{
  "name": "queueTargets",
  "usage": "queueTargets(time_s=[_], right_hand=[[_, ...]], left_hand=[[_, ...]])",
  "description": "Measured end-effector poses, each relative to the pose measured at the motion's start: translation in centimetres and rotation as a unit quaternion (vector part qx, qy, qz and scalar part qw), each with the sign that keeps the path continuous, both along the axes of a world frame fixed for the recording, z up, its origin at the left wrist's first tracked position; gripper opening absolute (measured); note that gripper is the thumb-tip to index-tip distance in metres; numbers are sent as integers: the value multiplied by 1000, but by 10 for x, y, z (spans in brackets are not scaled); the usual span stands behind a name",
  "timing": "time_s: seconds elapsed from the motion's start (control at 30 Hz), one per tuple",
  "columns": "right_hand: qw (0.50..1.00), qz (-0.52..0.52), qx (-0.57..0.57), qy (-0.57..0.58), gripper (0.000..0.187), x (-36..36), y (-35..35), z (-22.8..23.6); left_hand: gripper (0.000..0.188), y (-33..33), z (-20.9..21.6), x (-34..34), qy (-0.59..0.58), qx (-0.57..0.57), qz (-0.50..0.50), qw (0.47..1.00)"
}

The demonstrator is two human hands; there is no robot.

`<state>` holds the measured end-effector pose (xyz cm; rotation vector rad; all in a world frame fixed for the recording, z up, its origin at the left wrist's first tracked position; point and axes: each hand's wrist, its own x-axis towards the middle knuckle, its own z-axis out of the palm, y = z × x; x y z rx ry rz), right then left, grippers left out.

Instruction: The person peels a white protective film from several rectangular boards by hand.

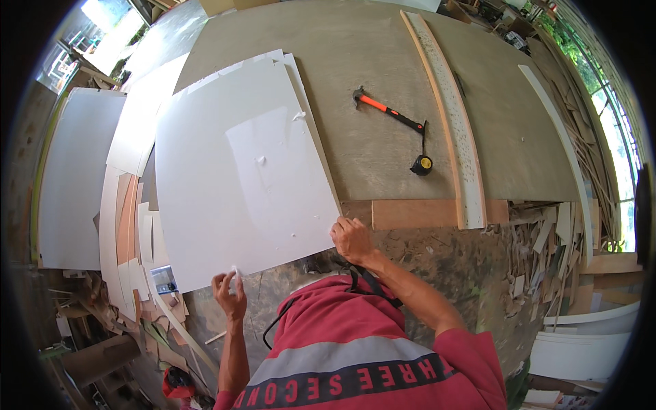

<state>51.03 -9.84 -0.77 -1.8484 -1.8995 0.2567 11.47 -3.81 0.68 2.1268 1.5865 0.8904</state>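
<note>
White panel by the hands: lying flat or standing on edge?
Lying flat: the white panel shows its broad face upward on the brown work surface.

On the near side, your red shirt (335, 307) carries large red capital lettering (342, 381) on a dark band, running from left to right across it and appearing upside down.

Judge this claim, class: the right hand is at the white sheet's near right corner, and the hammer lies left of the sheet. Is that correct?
No: the head view shows the hammer lying right of the white sheet, not left. The right hand is indeed at the sheet's near right corner.
</note>
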Motion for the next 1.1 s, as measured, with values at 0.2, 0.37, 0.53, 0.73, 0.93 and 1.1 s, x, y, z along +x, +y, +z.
queueTargets(time_s=[0.2, 0.37, 0.53, 0.73, 0.93, 1.1], right_hand=[[937, -100, -108, 315, 25, 1, 10, -1], [905, -117, -216, 347, 28, 3, 18, 3], [853, -98, -276, 432, 23, -3, 30, 24], [803, -125, -158, 561, 20, -1, 9, 26], [948, -197, -100, 228, 18, -1, -31, 16], [943, -271, -105, 162, 23, -38, -28, 21]], left_hand=[[23, -45, -13, 1, 12, 3, -10, 1000], [38, -3, 14, 107, -46, -56, -164, 984], [46, 36, 20, 192, -89, -227, -322, 915], [15, 57, 4, 206, -42, -254, -380, 888], [14, 56, 10, 189, -71, -255, -346, 900], [16, 54, 7, 185, -100, -243, -350, 899]])
